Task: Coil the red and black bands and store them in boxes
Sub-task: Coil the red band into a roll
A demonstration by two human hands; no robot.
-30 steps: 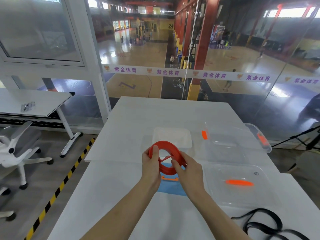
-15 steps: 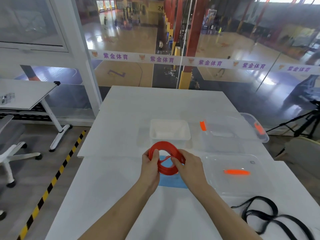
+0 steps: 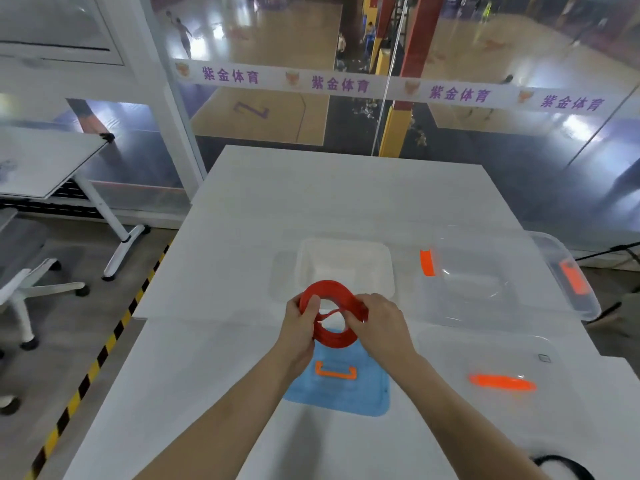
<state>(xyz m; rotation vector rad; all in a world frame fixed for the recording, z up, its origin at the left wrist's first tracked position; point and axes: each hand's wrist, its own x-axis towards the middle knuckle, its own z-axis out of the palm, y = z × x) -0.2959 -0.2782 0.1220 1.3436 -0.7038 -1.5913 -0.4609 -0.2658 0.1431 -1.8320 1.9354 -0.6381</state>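
A red band [image 3: 329, 289] is wound into a loose coil and held above the white table. My left hand [image 3: 299, 327] grips the coil's left side with curled fingers. My right hand [image 3: 379, 323] pinches its right side. Just beyond the coil sits a small open white box [image 3: 384, 268]. A blue lid with an orange handle [image 3: 367, 393] lies on the table under my hands. Only a bit of the black band [image 3: 564, 467] shows at the bottom right edge.
A large clear box with orange clips [image 3: 485, 282] stands at the right. Its clear lid with an orange handle [image 3: 502, 362] lies nearer to me. The table [image 3: 329, 195] abuts a glass wall. An office chair [image 3: 20, 282] and another desk [image 3: 45, 161] stand at the left.
The view has tilted down and closer, so the black band has slid mostly out of frame. Both hands keep hold of the red coil, which sits slightly tighter.
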